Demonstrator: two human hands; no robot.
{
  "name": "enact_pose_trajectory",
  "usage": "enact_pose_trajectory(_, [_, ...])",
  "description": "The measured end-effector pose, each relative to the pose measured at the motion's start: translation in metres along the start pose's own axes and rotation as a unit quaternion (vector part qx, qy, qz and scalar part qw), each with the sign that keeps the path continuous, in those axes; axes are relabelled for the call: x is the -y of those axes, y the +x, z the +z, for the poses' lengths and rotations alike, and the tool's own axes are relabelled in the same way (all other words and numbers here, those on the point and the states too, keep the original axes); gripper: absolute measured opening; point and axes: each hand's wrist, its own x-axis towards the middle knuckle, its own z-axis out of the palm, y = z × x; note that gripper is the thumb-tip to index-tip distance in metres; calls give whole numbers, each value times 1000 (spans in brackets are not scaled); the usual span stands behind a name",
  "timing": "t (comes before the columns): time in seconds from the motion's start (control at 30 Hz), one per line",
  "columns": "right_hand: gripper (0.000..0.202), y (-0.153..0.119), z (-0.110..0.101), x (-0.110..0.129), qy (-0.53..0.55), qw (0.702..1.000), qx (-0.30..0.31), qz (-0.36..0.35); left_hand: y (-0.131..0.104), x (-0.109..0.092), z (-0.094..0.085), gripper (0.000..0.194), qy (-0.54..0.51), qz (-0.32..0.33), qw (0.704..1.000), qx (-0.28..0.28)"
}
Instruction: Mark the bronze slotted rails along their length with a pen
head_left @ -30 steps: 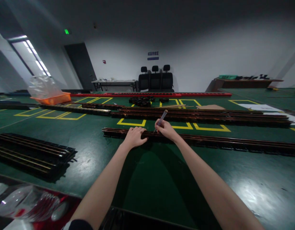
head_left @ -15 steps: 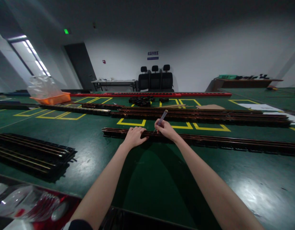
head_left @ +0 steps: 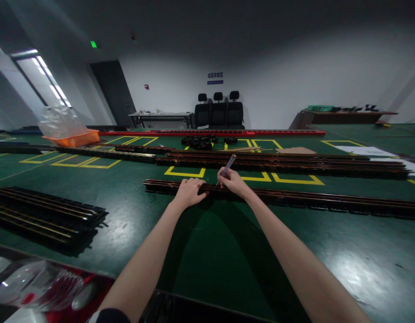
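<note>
A long dark rail strip (head_left: 315,199) with coppery lines along its length lies across the green table in front of me. My left hand (head_left: 190,192) rests over it near its left end, fingers laid across the top and the thumb on the near side, holding it down. Pinched in my right hand (head_left: 233,181) is a slim pen-like tool (head_left: 230,163) with a clear handle and a tan end. It tilts to the upper right, and its thin tip points down at the strip between my hands. Whether the tip touches is too small to tell.
Beyond lies a bundle of similar strips (head_left: 288,162); another stack (head_left: 42,215) is at the left. An orange tray (head_left: 76,139) holds a clear plastic bag (head_left: 61,121). Black parts (head_left: 198,142) and cardboard (head_left: 296,150) lie farther back. Plastic-wrapped items (head_left: 39,282) are at the lower left.
</note>
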Motion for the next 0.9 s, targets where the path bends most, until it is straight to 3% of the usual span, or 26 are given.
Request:
enact_pose_trajectory(0.53, [7, -1, -1, 0, 17, 1000, -5, 5, 1, -6, -3, 37, -4, -15, 1000, 9])
enact_pose_trajectory(0.9, [9, 0, -1, -5, 45, 999, -15, -2, 2, -16, 8, 31, 1, -24, 999, -36])
